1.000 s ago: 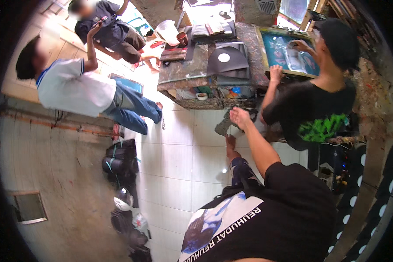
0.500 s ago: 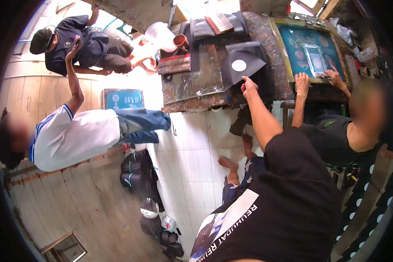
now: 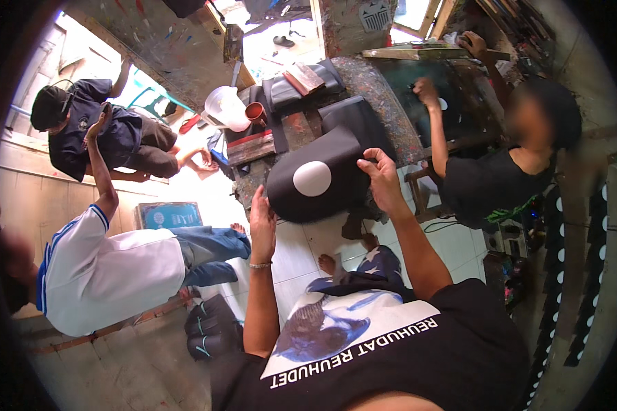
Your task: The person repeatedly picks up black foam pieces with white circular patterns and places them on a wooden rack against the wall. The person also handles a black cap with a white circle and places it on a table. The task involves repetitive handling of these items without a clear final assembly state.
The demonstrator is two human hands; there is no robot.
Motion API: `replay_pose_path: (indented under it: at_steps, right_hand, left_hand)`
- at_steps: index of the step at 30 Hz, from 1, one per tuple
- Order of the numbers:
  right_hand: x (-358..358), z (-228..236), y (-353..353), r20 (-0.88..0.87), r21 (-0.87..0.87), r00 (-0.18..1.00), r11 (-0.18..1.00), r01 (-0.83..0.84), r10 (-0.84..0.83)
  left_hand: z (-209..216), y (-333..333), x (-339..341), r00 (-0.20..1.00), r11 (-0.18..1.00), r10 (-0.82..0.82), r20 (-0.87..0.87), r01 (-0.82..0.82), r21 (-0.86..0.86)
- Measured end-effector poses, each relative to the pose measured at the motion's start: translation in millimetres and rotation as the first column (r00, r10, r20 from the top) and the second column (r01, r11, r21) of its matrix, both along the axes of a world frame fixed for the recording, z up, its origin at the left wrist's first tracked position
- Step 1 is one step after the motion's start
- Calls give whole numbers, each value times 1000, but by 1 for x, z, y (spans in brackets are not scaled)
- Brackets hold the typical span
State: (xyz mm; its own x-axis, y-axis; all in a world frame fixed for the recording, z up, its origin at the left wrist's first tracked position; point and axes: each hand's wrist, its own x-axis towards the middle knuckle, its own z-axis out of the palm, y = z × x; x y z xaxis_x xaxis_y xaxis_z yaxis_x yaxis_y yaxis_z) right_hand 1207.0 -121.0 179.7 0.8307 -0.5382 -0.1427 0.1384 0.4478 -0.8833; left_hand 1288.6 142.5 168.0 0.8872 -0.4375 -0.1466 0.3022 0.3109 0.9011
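Observation:
A black flexible sheet with a white circle (image 3: pixel 281 185) is lifted at the near edge of the worktable, curving toward me. My right hand (image 3: pixel 385 185) pinches its right edge between thumb and fingers. Beside the sheet's left edge is my left hand (image 3: pixel 262 226), fingers stretched out and pointing up; whether it touches the edge is hard to tell. Behind the lifted sheet, more black sheets (image 3: pixel 353 113) lie on the paint-stained worktable (image 3: pixel 384 96).
A brown cup (image 3: pixel 256 114) stands by a white tub (image 3: pixel 226 108) at the table's left. To the right, a co-worker (image 3: pixel 487 185) holds up a hinged screen frame (image 3: pixel 432 52). Two other people (image 3: pixel 116 274) are at the left, near a blue screen (image 3: pixel 168 215).
My left hand has come into view beside the sheet. My right hand has drawn the sheet up and toward me. The co-worker's screen frame has been raised from flat.

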Motion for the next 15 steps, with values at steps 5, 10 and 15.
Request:
replay_pose_path:
  at_steps: [5,10,15]
  right_hand:
    - [-26,4,32,-85,-280,987,954,109,-137]
    - [-39,-8,44,-197,-149,980,986,-67,37]
    - [-25,-61,47,-217,92,968,990,-111,128]
  left_hand:
    - [30,-1,-4,999,999,-42,-19,43,28]
    - [18,14,6,969,960,-242,39,233,158]
    - [9,31,24,967,949,-244,72,222,224]
